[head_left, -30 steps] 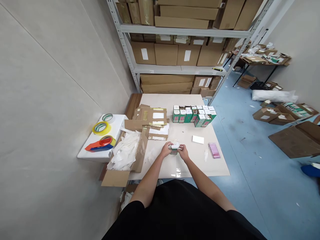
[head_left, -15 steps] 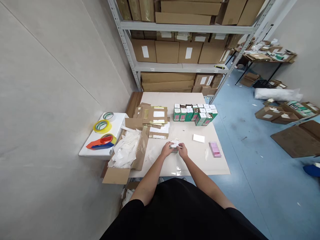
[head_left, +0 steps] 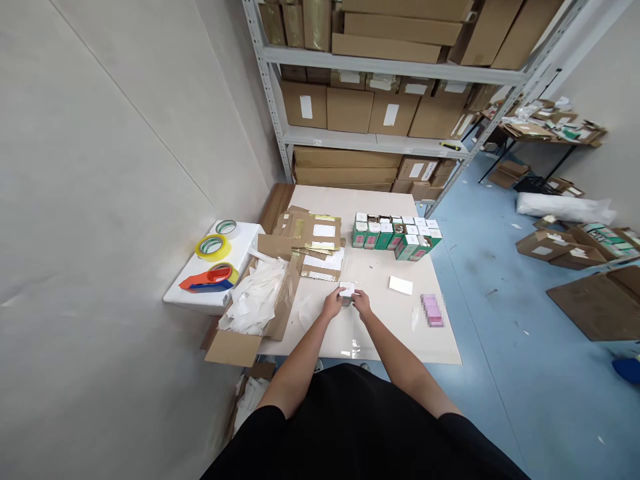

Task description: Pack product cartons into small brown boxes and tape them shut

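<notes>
Both hands meet over the near middle of the pale table. My left hand and my right hand are closed round a small white-topped box, held just above the tabletop. A cluster of several green and white small boxes stands upright further back on the table. A flat white card lies to the right of my hands, and a pink item lies beyond it near the right edge.
An open cardboard carton of white bags hangs off the table's left side. Flattened cardboard pieces lie at the back left. Tape rolls and a red tape dispenser sit on a white stand. Shelving with cartons rises behind.
My hands and the small box have shifted slightly further from me and closer together. The camera view has drifted a little; nothing else on the table moved.
</notes>
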### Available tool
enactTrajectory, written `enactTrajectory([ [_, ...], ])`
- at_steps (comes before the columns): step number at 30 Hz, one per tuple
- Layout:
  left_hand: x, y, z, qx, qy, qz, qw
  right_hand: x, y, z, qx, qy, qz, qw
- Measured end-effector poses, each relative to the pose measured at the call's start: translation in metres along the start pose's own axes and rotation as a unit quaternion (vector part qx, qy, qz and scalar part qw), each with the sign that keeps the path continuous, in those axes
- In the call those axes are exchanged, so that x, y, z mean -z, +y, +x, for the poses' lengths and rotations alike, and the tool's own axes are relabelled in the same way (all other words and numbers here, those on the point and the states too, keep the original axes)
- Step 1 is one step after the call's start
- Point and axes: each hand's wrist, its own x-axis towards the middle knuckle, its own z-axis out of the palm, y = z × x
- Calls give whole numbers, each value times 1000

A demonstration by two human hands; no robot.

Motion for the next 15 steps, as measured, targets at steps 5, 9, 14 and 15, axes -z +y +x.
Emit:
enactTrajectory([
  [5,26,0,10,7,49,13,999,-20,-22,-6,-92,-84,113,986],
  [9,42,-1,11,22,45,55,997,-26,-29,-16,-137,-95,120,979],
  [14,51,-3,7,18,33,77,996,-25,-33,-27,-129,-101,113,980],
  [15,53,-3,6,18,32,78,996,-25,-34,-28,-121,-96,106,982],
])
